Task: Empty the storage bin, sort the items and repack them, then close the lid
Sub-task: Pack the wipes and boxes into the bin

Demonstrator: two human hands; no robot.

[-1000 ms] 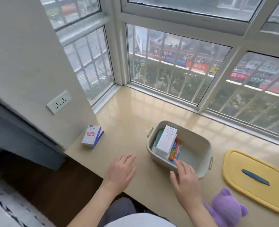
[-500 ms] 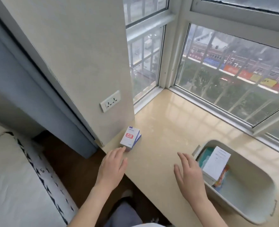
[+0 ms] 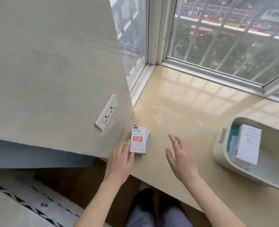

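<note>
A small white box with a red label (image 3: 138, 140) lies on the beige sill by the wall, stacked on another box whose edge shows at its right. My left hand (image 3: 121, 159) touches its near-left corner with fingers spread, not closed round it. My right hand (image 3: 180, 157) hovers open over the bare sill to the right of the box. The pale storage bin (image 3: 224, 158) stands at the right edge of view, lid off, holding a white box (image 3: 248, 143) on top of teal items.
A wall with a socket plate (image 3: 106, 112) runs close along the left of the box. Window frames (image 3: 153, 46) bound the far side of the sill (image 3: 184, 102). The sill's front edge drops to a wooden floor and a patterned rug (image 3: 28, 203).
The view has swung left, so the lid and purple toy have left the frame. Both hands moved left from the bin; my left hand has reached the small box.
</note>
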